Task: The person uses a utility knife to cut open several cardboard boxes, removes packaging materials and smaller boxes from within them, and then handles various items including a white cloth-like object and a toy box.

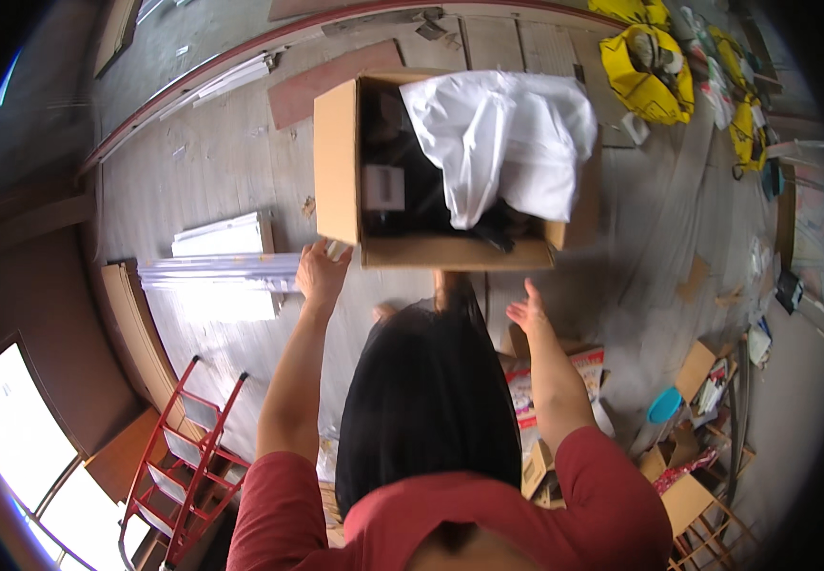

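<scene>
An open cardboard box (336,162) is in front of me, with flaps raised, dark items and a pale rectangular piece (383,187) inside. A crumpled white sheet or sack (498,133) covers its right part. My left hand (322,271) is at the box's lower left corner, fingers bent and apart; I cannot tell whether they touch it. My right hand (527,309) is open below the box's lower right edge, palm turned up, holding nothing.
A red stepladder (184,447) lies lower left. Long plastic strips (207,273) rest over white panels (226,235). Yellow bags (645,71) are at upper right. Cardboard (693,366), a blue bowl (664,404) and loose items clutter the lower right of the floor (184,171).
</scene>
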Demonstrator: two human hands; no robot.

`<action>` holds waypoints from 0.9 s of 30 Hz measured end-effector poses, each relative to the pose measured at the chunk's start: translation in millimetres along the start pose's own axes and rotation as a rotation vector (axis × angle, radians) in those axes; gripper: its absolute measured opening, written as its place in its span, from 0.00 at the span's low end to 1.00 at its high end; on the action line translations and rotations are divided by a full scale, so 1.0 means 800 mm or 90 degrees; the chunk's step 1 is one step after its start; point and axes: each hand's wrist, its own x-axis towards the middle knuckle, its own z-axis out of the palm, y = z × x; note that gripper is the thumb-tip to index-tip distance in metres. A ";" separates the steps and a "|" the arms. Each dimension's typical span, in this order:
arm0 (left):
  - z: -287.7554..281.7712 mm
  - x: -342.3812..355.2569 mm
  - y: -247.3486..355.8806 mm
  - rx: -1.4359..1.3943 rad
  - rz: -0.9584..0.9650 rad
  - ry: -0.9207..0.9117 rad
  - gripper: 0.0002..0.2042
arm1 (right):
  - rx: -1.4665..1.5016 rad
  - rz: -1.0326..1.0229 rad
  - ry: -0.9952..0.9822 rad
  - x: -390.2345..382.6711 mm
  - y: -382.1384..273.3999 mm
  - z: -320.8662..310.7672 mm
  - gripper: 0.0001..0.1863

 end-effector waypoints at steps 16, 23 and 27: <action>0.116 0.208 0.032 -0.265 -0.023 -0.254 0.32 | 0.328 -0.098 -0.089 0.124 -0.051 0.061 0.17; 0.077 0.157 0.009 -0.318 0.019 -0.233 0.31 | 0.277 -0.149 -0.062 0.015 -0.057 0.012 0.15; 0.032 0.081 0.014 -0.389 0.017 -0.260 0.32 | 0.225 -0.196 -0.051 -0.109 -0.048 -0.052 0.16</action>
